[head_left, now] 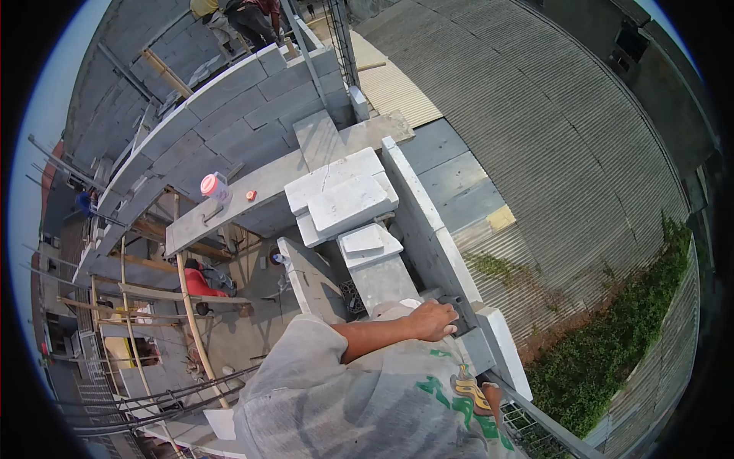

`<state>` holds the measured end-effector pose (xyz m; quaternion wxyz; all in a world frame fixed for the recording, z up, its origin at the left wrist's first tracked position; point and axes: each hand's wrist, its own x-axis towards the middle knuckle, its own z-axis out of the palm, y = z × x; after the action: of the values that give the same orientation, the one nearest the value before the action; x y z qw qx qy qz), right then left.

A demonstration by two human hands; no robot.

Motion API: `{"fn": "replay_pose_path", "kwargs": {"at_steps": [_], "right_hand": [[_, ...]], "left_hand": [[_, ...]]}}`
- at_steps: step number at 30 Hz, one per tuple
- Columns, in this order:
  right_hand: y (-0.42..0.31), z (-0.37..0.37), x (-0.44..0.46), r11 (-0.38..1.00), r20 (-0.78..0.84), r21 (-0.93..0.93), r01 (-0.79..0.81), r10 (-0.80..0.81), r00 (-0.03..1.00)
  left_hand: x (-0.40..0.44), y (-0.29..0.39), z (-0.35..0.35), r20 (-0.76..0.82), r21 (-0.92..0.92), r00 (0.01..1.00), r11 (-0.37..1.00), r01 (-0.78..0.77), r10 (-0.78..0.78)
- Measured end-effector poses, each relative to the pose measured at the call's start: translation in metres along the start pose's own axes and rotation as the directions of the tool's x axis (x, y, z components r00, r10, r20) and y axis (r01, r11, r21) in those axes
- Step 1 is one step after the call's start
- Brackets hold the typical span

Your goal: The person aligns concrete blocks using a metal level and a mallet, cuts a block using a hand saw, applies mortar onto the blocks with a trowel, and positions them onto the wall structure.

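Note:
My left hand (434, 320) reaches across in front of my grey shirt, its fingers curled beside the top of the block wall (440, 229). What it holds, if anything, is hidden. Of my right hand (492, 395), only a little skin shows at the shirt's lower right edge, near a white block (503, 348); its fingers cannot be made out. Ahead of my left hand lies a grey block (382, 281) with broken white pieces (365, 241) on it. Farther ahead, large white blocks (348, 205) are stacked, the rear one cracked.
A concrete ledge (267, 182) carries a pink-lidded jug (214, 186) and a small red item (251, 196). Below left, a person in red (202, 281) is among bamboo poles (191, 314). People stand beyond the curved block wall (252, 107). Corrugated roofing (535, 130) lies right.

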<state>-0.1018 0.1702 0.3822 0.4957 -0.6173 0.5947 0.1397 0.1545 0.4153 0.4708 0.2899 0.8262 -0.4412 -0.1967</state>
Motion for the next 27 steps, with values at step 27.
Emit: {"fn": "replay_pose_path", "kwargs": {"at_steps": [27], "right_hand": [[-0.227,0.076,0.101,0.826,0.348,-0.438,0.354,-0.207,0.914]], "left_hand": [[-0.093,-0.156,-0.083,-0.343,-0.737,0.193,0.391,0.552,-0.919]]}}
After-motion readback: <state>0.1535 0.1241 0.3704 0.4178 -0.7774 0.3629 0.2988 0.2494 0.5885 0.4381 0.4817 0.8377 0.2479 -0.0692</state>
